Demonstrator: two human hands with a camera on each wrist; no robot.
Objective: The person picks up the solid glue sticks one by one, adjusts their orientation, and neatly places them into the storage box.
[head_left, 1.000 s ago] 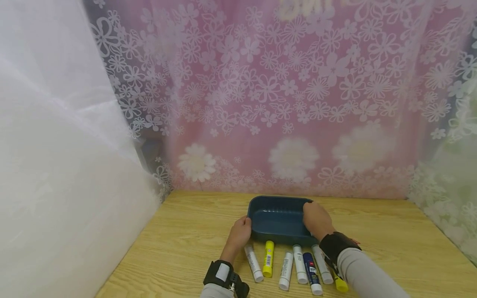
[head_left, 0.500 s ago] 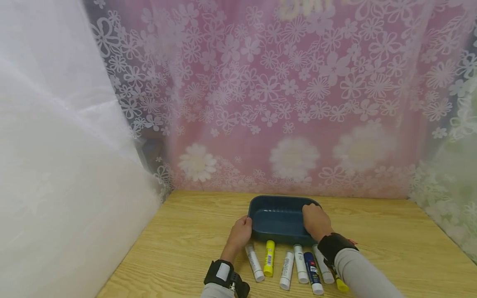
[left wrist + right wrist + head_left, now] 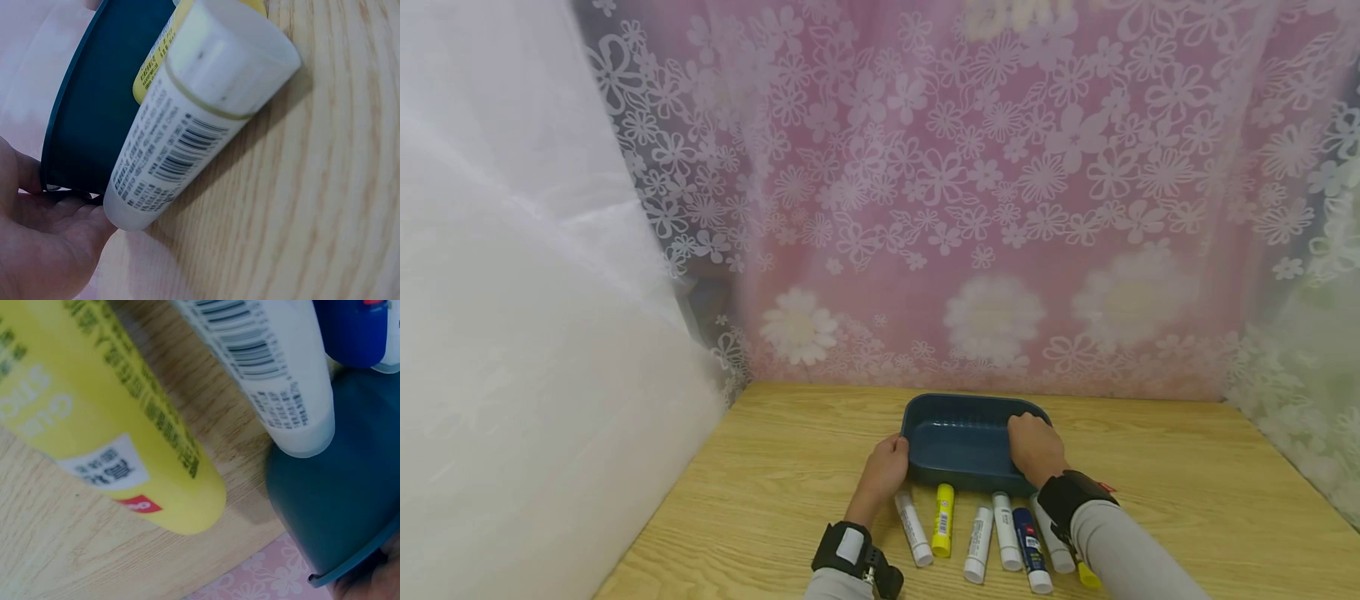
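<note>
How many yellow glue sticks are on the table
2. One yellow glue stick lies before the tray, second from left in the row; the other is at the row's right end, partly hidden by the right sleeve. More could be hidden there.

7 glue sticks (image 3: 1006,533) before the tray (image 3: 961,450)

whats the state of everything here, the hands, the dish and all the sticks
left hand: gripping the dish's left end
right hand: gripping the dish's right end
blue-green dish: open side up, nothing visible inside
four white sticks: lying down
dark blue stick: lying down
left yellow stick: lying down
right yellow stick: lying down, partly hidden in the head view
</note>
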